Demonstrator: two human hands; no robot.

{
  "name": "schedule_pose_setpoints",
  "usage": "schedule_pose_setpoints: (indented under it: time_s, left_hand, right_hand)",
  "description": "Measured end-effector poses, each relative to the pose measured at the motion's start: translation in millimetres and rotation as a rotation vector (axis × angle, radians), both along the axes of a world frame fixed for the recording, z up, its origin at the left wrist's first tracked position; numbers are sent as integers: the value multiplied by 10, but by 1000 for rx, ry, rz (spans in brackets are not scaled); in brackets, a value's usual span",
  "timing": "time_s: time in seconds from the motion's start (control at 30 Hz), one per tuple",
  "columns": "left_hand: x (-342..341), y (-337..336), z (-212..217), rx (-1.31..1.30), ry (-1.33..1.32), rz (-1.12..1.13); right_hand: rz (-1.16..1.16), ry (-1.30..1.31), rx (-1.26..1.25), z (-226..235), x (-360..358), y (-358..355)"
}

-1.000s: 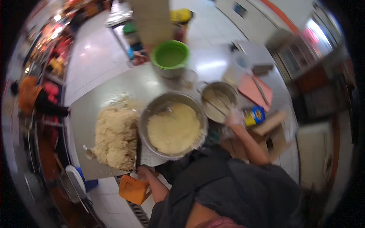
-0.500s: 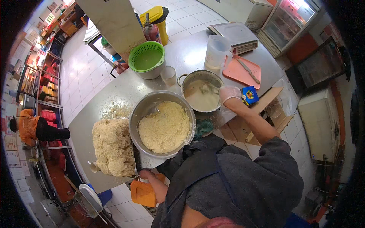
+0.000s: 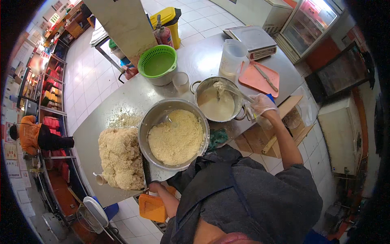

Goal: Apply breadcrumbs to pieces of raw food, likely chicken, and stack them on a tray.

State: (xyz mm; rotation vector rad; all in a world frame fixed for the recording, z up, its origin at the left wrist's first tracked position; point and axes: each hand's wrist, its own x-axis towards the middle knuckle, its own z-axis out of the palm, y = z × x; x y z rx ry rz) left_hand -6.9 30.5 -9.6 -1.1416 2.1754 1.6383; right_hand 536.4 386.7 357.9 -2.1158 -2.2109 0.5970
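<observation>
In a clear plastic glove, my right hand (image 3: 263,105) is closed around the handle of a whisk (image 3: 239,93). The whisk's wire head, coated with pale batter, is tilted over a two-handled metal pot (image 3: 196,99) of cream-coloured liquid. Beside the pot stands a large metal bowl (image 3: 142,143) holding yellowish, crumbly meal (image 3: 176,137). My left hand (image 3: 155,186) rests at the table's near edge, by the corner of a tray heaped with a beige crumbly mass (image 3: 121,158); its fingers are too hidden to read.
On the steel table (image 3: 122,95) are a green colander (image 3: 157,61) in a basin, a plastic cup (image 3: 180,81), a clear jug (image 3: 233,57), a scale (image 3: 252,38), and a pink tray (image 3: 254,83) with a knife (image 3: 266,77). A cardboard box (image 3: 260,138) lies under my right arm.
My right hand has moved right and slightly back toward me, bringing the whisk head up out of the liquid. It now covers most of the blue box. My left hand stays put.
</observation>
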Motion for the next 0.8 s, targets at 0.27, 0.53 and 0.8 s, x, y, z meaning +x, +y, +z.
schedule_pose_setpoints:
  time_s: [0.27, 0.53, 0.8]
  left_hand:
    - [-328, 64, 37, -1428, -96, -1394]
    - [-118, 163, 343, -1162, -110, -890]
    - [-66, 309, 511, -845, 23, -461]
  right_hand:
    - [-232, 489, -237, 355, -104, -149]
    - [32, 617, -353, 691, -468, -316]
    - [377, 385, -349, 515, -1515, -626]
